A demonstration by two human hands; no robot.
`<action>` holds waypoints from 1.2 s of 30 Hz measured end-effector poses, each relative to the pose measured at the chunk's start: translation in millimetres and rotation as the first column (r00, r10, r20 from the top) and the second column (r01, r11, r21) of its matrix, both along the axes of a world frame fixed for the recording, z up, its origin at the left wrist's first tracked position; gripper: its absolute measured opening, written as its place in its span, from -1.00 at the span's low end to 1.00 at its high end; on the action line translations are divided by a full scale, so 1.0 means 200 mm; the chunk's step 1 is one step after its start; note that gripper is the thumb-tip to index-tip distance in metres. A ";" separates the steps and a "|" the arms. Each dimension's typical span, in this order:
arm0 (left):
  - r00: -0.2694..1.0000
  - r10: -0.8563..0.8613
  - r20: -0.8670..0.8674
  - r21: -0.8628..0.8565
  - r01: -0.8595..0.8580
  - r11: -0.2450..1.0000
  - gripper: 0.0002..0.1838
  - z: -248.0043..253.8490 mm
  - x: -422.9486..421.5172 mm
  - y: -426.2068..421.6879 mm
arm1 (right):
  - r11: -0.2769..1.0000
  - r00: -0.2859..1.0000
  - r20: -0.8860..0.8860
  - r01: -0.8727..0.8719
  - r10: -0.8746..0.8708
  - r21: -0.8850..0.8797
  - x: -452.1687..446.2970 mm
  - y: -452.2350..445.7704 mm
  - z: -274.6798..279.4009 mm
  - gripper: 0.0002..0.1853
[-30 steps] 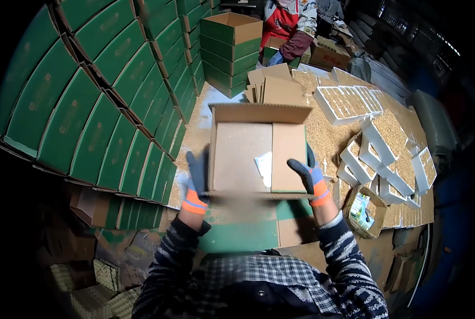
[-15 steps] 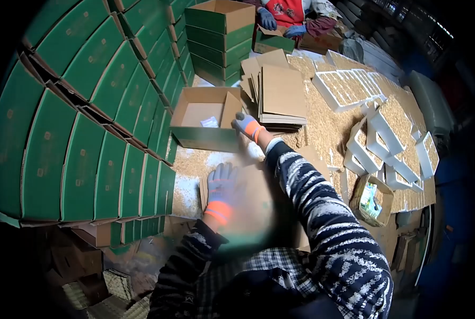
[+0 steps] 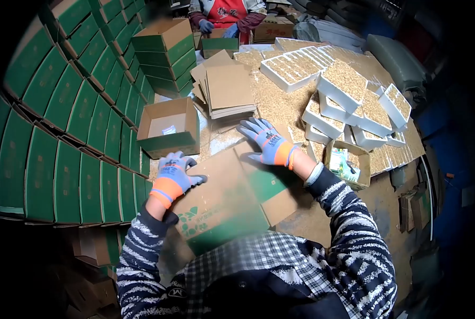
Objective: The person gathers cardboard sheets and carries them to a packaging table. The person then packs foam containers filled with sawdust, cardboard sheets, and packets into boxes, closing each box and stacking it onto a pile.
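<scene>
Brown cardboard, green print, near centre: flat piece (image 3: 216, 178) under both hands. Left hand (image 3: 174, 173) open, fingers spread at its left edge; right hand (image 3: 272, 143) open, palm down at its far edge. Change: right hand has come off the open box (image 3: 165, 145), standing beyond at left with a small packet (image 3: 169, 130) inside; both hands now at the flat piece. Writing: "M" on jacket (image 3: 177, 292), near left; glove print illegible; far apron (image 3: 227, 17) characters unclear.

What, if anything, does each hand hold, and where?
The left hand touches the flattened carton at its far left, the right hand at its far right; whether either grips it cannot be told.
</scene>
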State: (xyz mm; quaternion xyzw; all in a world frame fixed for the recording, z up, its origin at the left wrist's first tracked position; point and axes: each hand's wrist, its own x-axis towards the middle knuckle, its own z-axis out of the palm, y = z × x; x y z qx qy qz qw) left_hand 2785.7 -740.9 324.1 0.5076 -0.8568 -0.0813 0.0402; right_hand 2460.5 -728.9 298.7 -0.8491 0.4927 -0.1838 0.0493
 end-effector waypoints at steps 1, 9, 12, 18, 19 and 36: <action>0.994 -0.033 -0.105 0.046 0.038 0.998 -0.39 0.18 0.00 0.01 | 0.993 0.997 0.064 -0.031 0.039 -0.115 0.01 0.05 0.15 -0.29; 0.970 -0.230 -0.077 -0.223 0.208 0.952 -0.70 0.49 -0.15 0.17 | 0.852 0.991 0.134 0.085 -0.017 -0.516 -0.08 0.21 0.41 -0.50; 0.945 -0.273 -0.178 -0.019 0.274 0.962 -0.65 0.60 -0.18 0.10 | 0.773 0.998 0.057 0.012 0.031 -0.635 -0.12 0.25 0.40 -0.46; 0.976 -0.211 0.050 0.197 0.197 0.960 -0.67 0.73 -0.03 -0.13 | 0.827 0.882 0.255 -0.221 0.395 -0.518 -0.20 0.51 0.52 -0.91; 0.939 -0.107 -0.327 0.278 0.204 0.939 -0.69 0.51 0.13 -0.34 | 0.826 0.824 0.315 -0.288 0.471 -0.484 -0.19 0.53 0.55 -0.94; 0.310 0.073 -0.948 0.177 0.326 0.929 -0.57 0.06 -0.14 -0.01 | 0.872 0.968 0.037 -0.240 0.248 0.426 -0.09 0.36 0.50 -0.19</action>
